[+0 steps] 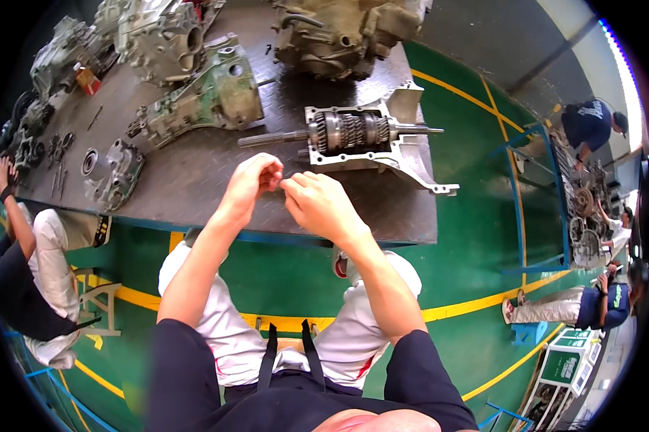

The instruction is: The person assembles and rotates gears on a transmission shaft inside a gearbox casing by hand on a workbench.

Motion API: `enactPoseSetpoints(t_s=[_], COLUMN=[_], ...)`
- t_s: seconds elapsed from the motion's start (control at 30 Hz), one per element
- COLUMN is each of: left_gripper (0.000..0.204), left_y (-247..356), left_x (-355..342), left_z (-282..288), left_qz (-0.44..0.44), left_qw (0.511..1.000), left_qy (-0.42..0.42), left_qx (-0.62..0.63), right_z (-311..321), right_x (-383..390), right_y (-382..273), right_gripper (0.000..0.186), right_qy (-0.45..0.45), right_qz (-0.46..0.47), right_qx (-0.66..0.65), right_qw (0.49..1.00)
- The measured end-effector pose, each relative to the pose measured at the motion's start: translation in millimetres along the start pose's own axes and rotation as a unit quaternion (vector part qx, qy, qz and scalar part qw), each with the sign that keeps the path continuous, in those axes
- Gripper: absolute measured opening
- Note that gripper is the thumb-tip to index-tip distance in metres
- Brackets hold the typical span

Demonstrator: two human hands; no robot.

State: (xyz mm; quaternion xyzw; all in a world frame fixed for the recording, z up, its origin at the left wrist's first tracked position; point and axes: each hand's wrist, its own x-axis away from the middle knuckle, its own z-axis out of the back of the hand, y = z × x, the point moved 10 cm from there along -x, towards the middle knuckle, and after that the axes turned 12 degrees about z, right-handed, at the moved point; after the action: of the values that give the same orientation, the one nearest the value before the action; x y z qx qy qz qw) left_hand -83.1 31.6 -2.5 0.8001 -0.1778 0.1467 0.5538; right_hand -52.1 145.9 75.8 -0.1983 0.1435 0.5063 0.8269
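Note:
My left hand (250, 186) and my right hand (320, 204) hang close together above the near edge of the metal workbench (382, 209). The fingers of both are curled in, with the fingertips almost meeting. Whatever they may pinch is too small or hidden to make out. Just beyond them lies an open gearbox housing (404, 153) of pale metal. Inside it sits a gear set (352, 132), and a long splined shaft (270, 139) sticks out of its left side, above my hands. Neither hand touches the housing.
A greenish gearbox casing (227, 90) and a smaller cover (116, 175) lie to the left. A large dirty transmission (339, 39) stands at the back, and a small orange-brown bottle (87, 79) farther left. A co-worker's hand (5, 174) rests at the bench's left end.

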Motion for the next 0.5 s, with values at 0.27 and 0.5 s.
enactPoseSetpoints(t_s=[0.27,0.5], left_gripper=[0.015,0.016], left_y=[-4,-5], left_x=[-6,0], left_z=[-2,6], left_qz=[-0.003,0.006], left_qw=[1.000,1.000], left_qy=[-0.021,0.001], left_qx=[0.008,-0.025], right_z=[61,55], right_x=[-2,-4], right_y=[18,69], right_gripper=[0.018,0.041], right_qy=[0.196,0.173], right_qz=[-0.023,-0.143], right_qx=[0.078,0.222], right_qw=[0.977,0.949])
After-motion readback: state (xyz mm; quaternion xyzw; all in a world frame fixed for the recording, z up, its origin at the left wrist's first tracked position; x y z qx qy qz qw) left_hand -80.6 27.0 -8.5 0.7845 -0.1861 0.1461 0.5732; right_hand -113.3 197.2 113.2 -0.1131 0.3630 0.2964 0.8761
